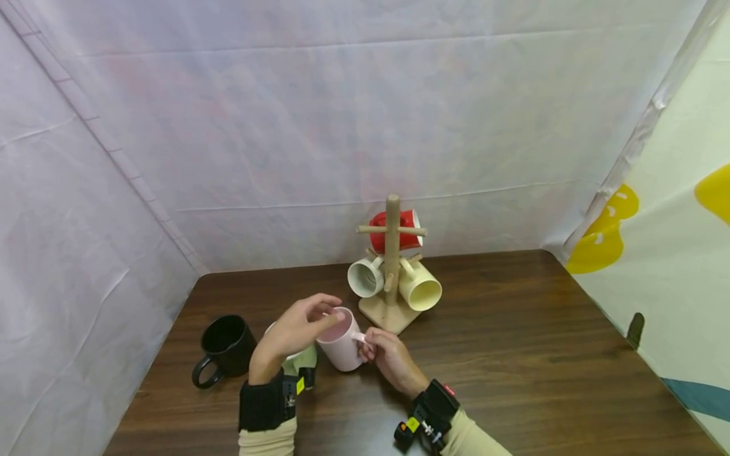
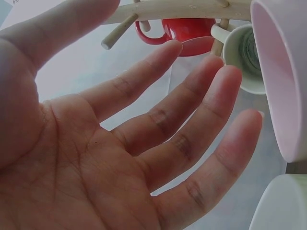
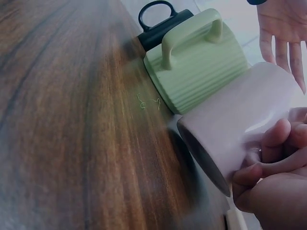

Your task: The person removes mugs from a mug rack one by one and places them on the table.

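A pink mug [image 1: 342,351] is in my right hand [image 1: 393,362], whose fingers and thumb grip its handle. In the right wrist view the mug leans, with its base edge raised off the wood. My left hand [image 1: 298,326] hovers over the mug's left rim, palm spread and fingers extended, holding nothing. The left wrist view shows those fingers apart from one another, close to the pink rim. Just left of the pink mug stands a ribbed green mug [image 3: 201,67], partly hidden behind my left hand in the head view.
Behind the hands stands a wooden mug tree [image 1: 392,253] bearing a red mug [image 1: 409,239], a whitish mug [image 1: 362,280] and a cream mug [image 1: 419,285]. A black mug [image 1: 238,354] stands at left on the brown table [image 1: 513,354]. White cloth walls [image 1: 285,139] border the table's back and left.
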{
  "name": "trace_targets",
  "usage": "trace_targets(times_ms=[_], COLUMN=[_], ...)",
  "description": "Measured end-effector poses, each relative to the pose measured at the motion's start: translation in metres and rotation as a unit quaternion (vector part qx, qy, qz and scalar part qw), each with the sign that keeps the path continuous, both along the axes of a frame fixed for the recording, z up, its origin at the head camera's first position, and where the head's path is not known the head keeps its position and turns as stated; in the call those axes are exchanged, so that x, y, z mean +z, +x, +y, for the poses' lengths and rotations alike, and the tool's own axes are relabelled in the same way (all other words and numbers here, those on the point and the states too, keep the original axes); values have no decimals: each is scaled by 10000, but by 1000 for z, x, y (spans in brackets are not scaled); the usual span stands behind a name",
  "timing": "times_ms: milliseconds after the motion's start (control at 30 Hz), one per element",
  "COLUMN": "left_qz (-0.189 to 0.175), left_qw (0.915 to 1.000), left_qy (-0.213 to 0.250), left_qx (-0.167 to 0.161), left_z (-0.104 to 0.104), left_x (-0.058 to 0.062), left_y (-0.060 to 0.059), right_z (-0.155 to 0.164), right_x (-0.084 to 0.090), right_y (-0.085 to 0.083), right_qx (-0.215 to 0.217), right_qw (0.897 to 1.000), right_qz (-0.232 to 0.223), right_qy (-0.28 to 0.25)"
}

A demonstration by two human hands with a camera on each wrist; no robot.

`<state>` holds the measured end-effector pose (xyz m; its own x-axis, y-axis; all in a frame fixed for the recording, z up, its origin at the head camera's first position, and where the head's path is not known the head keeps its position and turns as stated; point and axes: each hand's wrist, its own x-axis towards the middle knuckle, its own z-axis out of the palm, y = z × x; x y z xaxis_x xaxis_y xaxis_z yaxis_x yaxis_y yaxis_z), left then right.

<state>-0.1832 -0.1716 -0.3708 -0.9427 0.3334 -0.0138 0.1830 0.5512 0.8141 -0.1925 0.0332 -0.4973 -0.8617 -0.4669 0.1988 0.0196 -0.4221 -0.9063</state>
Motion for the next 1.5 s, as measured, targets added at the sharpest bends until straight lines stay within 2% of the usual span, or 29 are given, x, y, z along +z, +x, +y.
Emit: trace_targets(times_ms=[233,533,800,1300,1500], left_qz=[43,85,-122,-46,71], left_qw=[9999,9999,9998,9999,9998], left_qy=[44,51,148,130,151], left_qx=[-103,-113,-17,-73,-105], left_z=[1,2,5,6,7], left_x=[-2,-2,-3,-3,-5], left_y=[1,1,1,-1,-3], right_z=[2,5,6,5,6], right_x=[-1,-2,-1,0,-1], right_y=[2,1,2,2,1], right_qx=[92,214,172,217,228], right_qw=[10000,9996,9996,9992,9983], right_qz=[-27,164,27,24,249], right_qy=[13,27,234,325,479])
